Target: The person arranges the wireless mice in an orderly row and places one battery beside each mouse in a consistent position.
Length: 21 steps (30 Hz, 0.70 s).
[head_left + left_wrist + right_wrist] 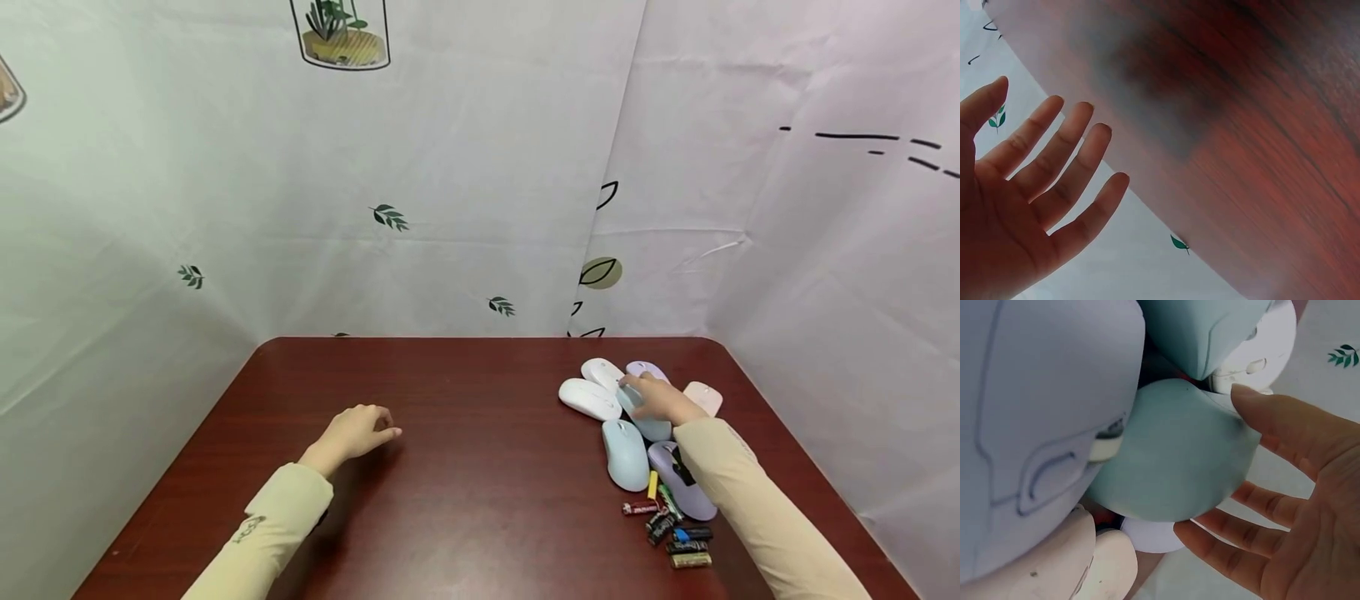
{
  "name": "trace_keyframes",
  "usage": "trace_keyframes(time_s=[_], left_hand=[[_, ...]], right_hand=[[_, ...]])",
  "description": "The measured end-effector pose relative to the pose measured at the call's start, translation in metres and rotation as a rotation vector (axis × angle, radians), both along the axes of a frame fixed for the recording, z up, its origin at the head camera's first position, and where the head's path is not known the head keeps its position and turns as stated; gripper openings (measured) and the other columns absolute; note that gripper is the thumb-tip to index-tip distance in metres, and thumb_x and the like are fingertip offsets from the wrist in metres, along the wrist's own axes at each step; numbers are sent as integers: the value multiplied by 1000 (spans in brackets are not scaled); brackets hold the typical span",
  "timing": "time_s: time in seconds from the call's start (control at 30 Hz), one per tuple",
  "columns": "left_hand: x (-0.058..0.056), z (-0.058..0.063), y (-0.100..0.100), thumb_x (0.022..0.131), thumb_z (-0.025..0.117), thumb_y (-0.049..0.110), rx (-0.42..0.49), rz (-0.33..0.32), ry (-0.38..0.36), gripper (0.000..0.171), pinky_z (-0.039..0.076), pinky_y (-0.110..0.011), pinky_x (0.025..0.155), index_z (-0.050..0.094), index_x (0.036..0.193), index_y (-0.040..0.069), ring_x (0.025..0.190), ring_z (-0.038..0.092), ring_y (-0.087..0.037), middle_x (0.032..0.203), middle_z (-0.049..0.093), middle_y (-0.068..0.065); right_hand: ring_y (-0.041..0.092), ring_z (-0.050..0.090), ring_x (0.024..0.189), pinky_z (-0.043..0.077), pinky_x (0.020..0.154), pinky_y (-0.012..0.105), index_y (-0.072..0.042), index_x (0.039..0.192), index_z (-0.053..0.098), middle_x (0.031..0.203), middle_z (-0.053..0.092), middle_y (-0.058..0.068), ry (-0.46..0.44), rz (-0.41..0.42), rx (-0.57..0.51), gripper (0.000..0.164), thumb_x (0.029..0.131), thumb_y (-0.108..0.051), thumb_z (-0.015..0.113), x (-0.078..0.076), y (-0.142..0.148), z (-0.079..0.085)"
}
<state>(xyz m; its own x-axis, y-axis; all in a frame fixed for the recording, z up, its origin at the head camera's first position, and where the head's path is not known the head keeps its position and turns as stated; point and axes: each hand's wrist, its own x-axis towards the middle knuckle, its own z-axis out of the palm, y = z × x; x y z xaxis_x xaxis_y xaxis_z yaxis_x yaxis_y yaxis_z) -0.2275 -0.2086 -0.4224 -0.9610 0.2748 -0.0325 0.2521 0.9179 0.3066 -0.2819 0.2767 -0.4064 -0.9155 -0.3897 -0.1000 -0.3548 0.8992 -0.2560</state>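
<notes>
My right hand [660, 398] reaches over a cluster of computer mice at the table's right side. It grips a light blue computer mouse [1179, 456], thumb on one edge and fingers along the opposite edge in the right wrist view. Touching or close around it are a second light blue mouse [626, 457], a white mouse [589, 398], another white mouse [600, 372] and a lavender mouse [645, 367]. A pink mouse [705, 396] lies by the right wrist. Over at the left, my left hand [356, 432] hovers above the table, holding nothing, its fingers loosely bent and spread.
Several loose batteries [688, 547] lie in front of the mice, near another lavender mouse [697, 502] partly covered by the right sleeve. The dark red wooden table [465, 467] is bordered by a pale printed cloth [465, 150] behind and at both sides.
</notes>
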Motion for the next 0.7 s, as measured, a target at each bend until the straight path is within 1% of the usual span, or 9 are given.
trace_keyframes(time_s=[0.17, 0.27, 0.37, 0.5, 0.7], left_hand=[[1, 0, -3, 89, 63, 30, -1, 13, -14, 25, 50, -41, 68, 68, 96, 8, 75, 64, -19, 90, 69, -4], [2, 1, -4, 89, 62, 31, -5, 11, -24, 25, 50, -42, 69, 68, 97, 8, 76, 64, -19, 91, 69, -5], [3, 2, -8, 89, 63, 31, -7, 26, -38, 26, 50, -43, 70, 68, 99, 8, 78, 64, -21, 95, 69, -7], [5, 2, -11, 89, 63, 30, -8, 33, -33, 26, 50, -44, 70, 67, 101, 7, 79, 64, -23, 97, 69, -8], [8, 0, -14, 88, 63, 29, -4, 43, -7, 23, 50, -42, 68, 67, 98, 8, 77, 63, -21, 92, 69, -6]], right_hand=[[45, 50, 93, 46, 76, 53, 2, 121, 50, 112, 48, 34, -13, -42, 7, 54, 73, -3, 73, 0, -3, -4], [46, 46, 94, 45, 76, 54, 2, 123, 49, 114, 46, 35, -5, -46, 5, 58, 72, -4, 76, 0, -4, -6], [44, 45, 92, 44, 75, 54, 2, 121, 49, 114, 46, 34, 15, -41, -7, 57, 71, -3, 75, 0, -4, -7], [42, 45, 88, 44, 72, 52, -1, 117, 51, 110, 48, 32, 34, -40, -19, 53, 69, 0, 73, -2, -7, -7], [43, 45, 88, 44, 72, 52, -4, 115, 49, 108, 48, 33, -26, -74, 3, 52, 68, 0, 71, -5, -6, -9]])
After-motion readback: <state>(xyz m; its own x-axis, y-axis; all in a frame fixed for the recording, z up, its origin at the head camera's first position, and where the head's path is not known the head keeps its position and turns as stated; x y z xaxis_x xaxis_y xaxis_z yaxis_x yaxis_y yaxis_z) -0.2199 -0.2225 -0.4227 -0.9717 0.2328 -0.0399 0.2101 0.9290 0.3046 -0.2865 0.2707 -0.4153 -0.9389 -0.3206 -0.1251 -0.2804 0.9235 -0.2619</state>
